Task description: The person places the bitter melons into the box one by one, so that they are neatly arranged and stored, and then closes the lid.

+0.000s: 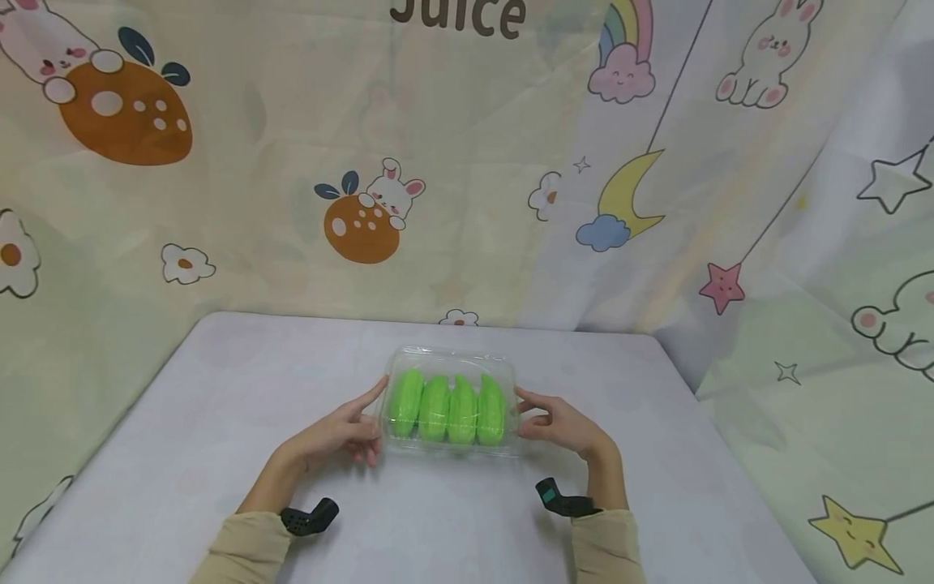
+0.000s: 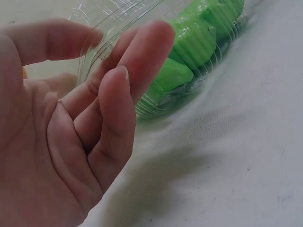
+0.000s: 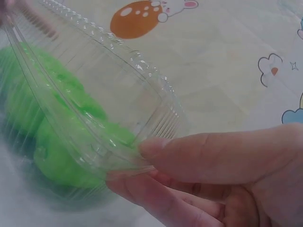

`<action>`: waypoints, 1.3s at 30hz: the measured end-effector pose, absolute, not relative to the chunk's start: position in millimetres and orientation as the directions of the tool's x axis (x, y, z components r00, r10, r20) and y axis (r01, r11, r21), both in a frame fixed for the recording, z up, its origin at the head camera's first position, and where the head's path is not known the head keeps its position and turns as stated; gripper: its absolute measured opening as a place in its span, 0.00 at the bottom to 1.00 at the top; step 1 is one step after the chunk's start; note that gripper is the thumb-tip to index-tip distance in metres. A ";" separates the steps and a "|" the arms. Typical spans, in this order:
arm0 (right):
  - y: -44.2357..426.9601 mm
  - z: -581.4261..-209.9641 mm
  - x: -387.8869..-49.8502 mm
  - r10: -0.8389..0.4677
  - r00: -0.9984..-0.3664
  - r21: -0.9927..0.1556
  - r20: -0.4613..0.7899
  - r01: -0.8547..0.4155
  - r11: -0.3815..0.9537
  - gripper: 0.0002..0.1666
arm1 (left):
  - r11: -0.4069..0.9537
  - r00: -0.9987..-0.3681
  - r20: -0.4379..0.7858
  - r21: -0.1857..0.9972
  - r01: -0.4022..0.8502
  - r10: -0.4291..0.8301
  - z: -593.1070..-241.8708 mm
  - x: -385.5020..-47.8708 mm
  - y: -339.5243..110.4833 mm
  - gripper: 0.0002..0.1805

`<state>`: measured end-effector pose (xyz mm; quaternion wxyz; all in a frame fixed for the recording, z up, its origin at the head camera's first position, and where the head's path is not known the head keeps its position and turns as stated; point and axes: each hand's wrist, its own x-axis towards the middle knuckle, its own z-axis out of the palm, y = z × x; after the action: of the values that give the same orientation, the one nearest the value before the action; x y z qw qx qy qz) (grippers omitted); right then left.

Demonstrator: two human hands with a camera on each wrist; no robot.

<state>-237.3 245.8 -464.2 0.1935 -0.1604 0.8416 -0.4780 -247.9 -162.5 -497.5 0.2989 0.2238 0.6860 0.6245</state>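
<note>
A clear plastic clamshell box (image 1: 451,448) lies on the white table between the two hands. Inside it, side by side, are several bright green, slightly curved, banana-shaped pieces (image 1: 462,410); their exact kind is unclear. My left hand (image 1: 343,430) is at the box's left edge. Its thumb tip meets the clear rim (image 2: 84,66) in the left wrist view, while the other fingers curl loosely beside it. At the opposite edge, my right hand (image 1: 562,423) pinches the rim near a corner between thumb (image 3: 189,153) and fingers. Ridged clear walls cover the green pieces.
The white table (image 1: 219,389) reaches back to a printed cloth backdrop (image 1: 474,243) with rabbits, stars and flowers. Black wrist devices (image 1: 310,517) sit at both beige sleeves (image 1: 244,547).
</note>
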 end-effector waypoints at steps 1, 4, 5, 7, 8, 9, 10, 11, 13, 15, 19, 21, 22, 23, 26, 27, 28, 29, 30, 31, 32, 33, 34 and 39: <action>245.8 -464.5 -237.3 -0.455 -0.873 -0.867 -0.174 -0.084 0.491 0.45 | 0.122 -0.722 -0.133 0.990 -0.068 0.679 -496.8 -247.7 -162.2 0.47; 246.0 -464.7 -237.5 -0.454 -0.874 -0.865 -0.174 -0.084 0.494 0.45 | 0.129 -0.726 -0.141 0.989 -0.073 0.673 -496.3 -248.2 -161.9 0.46; 246.0 -464.6 -237.5 -0.455 -0.874 -0.866 -0.173 -0.085 0.493 0.45 | 0.130 -0.728 -0.140 0.989 -0.071 0.671 -496.4 -248.6 -161.9 0.46; 245.9 -463.8 -237.3 -0.452 -0.875 -0.866 -0.173 -0.083 0.493 0.45 | 0.128 -0.727 -0.137 0.989 -0.068 0.673 -496.6 -249.1 -162.2 0.46; 245.9 -463.4 -237.3 -0.451 -0.876 -0.866 -0.173 -0.083 0.493 0.45 | 0.126 -0.725 -0.135 0.990 -0.067 0.675 -496.8 -249.4 -162.3 0.46; 245.9 -462.8 -237.2 -0.453 -0.875 -0.867 -0.171 -0.085 0.491 0.45 | 0.123 -0.723 -0.132 0.990 -0.066 0.679 -496.7 -249.5 -162.5 0.46; 245.8 -462.5 -237.1 -0.453 -0.875 -0.869 -0.170 -0.084 0.489 0.45 | 0.119 -0.720 -0.129 0.991 -0.065 0.682 -496.6 -249.6 -162.7 0.46; 245.5 -461.9 -236.9 -0.452 -0.876 -0.869 -0.169 -0.084 0.487 0.45 | 0.116 -0.719 -0.124 0.991 -0.061 0.684 -496.3 -249.5 -162.9 0.46; 245.1 -461.0 -236.7 -0.450 -0.877 -0.870 -0.169 -0.081 0.486 0.45 | 0.107 -0.714 -0.115 0.993 -0.056 0.691 -495.5 -249.6 -163.2 0.47; 244.6 -460.3 -236.6 -0.450 -0.877 -0.873 -0.170 -0.078 0.482 0.46 | 0.098 -0.707 -0.100 0.994 -0.043 0.700 -494.5 -249.6 -163.5 0.47; 243.8 -459.1 -236.8 -0.455 -0.874 -0.875 -0.169 -0.079 0.477 0.46 | 0.096 -0.701 -0.082 0.995 -0.020 0.708 -492.1 -249.3 -163.9 0.47; 243.2 -458.6 -237.1 -0.459 -0.873 -0.877 -0.167 -0.081 0.473 0.46 | 0.100 -0.702 -0.077 0.995 -0.009 0.707 -491.2 -249.2 -164.0 0.47; 243.0 -458.3 -237.3 -0.459 -0.872 -0.878 -0.167 -0.081 0.473 0.46 | 0.103 -0.704 -0.077 0.995 -0.007 0.706 -490.7 -248.9 -164.0 0.47; 242.9 -458.5 -237.6 -0.459 -0.872 -0.878 -0.167 -0.080 0.472 0.46 | 0.106 -0.706 -0.077 0.994 -0.004 0.704 -490.3 -248.8 -164.1 0.47; 242.5 -458.2 -237.3 -0.456 -0.874 -0.878 -0.168 -0.078 0.473 0.46 | 0.110 -0.709 -0.075 0.994 0.004 0.701 -489.8 -248.6 -164.0 0.47; 242.4 -458.1 -237.2 -0.455 -0.874 -0.879 -0.169 -0.076 0.472 0.46 | 0.113 -0.710 -0.076 0.994 0.004 0.700 -489.6 -248.6 -164.0 0.47; 242.5 -458.4 -237.3 -0.455 -0.874 -0.880 -0.170 -0.073 0.470 0.45 | 0.116 -0.711 -0.078 0.993 0.005 0.699 -489.5 -248.7 -164.0 0.47; 242.6 -458.6 -237.3 -0.455 -0.874 -0.880 -0.171 -0.072 0.469 0.45 | 0.120 -0.712 -0.080 0.993 0.006 0.698 -489.4 -248.8 -164.0 0.47; 242.7 -458.9 -237.4 -0.455 -0.874 -0.881 -0.172 -0.070 0.468 0.45 | 0.124 -0.712 -0.081 0.992 0.009 0.697 -489.1 -248.9 -163.9 0.47; 242.8 -459.2 -237.6 -0.454 -0.874 -0.882 -0.173 -0.067 0.466 0.45 | 0.127 -0.713 -0.081 0.992 0.010 0.696 -488.9 -248.9 -163.8 0.46; 243.1 -459.4 -237.6 -0.456 -0.873 -0.883 -0.173 -0.068 0.465 0.45 | 0.131 -0.714 -0.083 0.991 0.012 0.695 -488.7 -249.0 -163.7 0.46; 243.4 -459.7 -237.6 -0.457 -0.873 -0.883 -0.171 -0.070 0.464 0.45 | 0.135 -0.716 -0.086 0.991 0.012 0.693 -488.4 -248.9 -163.6 0.46; 243.6 -459.9 -237.4 -0.457 -0.874 -0.881 -0.168 -0.075 0.468 0.45 | 0.140 -0.717 -0.088 0.990 0.014 0.692 -488.4 -248.9 -163.5 0.46; 244.8 -461.3 -235.8 -0.453 -0.876 -0.868 -0.164 -0.091 0.489 0.43 | 0.180 -0.725 -0.109 0.983 0.020 0.680 -488.1 -246.6 -162.1 0.47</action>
<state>-235.8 244.8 -461.3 0.1891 -0.1615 0.8418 -0.4791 -246.6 -162.1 -488.1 0.2785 0.2444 0.7159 0.5918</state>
